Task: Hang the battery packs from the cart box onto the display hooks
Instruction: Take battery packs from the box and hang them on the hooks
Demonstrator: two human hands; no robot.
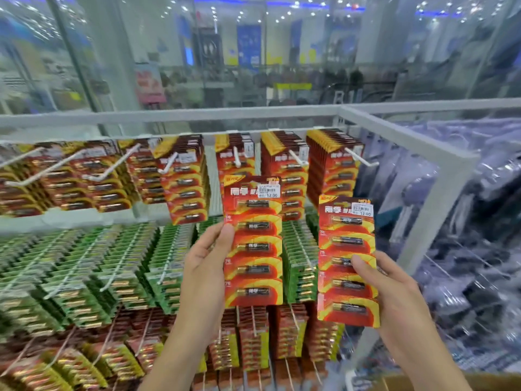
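Observation:
My left hand (207,266) grips a red and yellow battery pack (253,241) by its left edge, thumb on the front. The pack is upright, its top just below the white display hook (236,157) of the top row. My right hand (394,294) holds a second red battery pack (347,261) by its right edge, thumb across the front, lower and to the right. Both packs carry a 12.00 price sticker. The cart box (423,382) shows only as a brown corner at the bottom right.
The top row of hooks carries red packs (183,182); green packs (84,266) fill the row below, and red and yellow ones (253,342) the bottom row. A white metal frame (408,136) bounds the rack on the right. Beyond it hang dark goods in clear bags (479,221).

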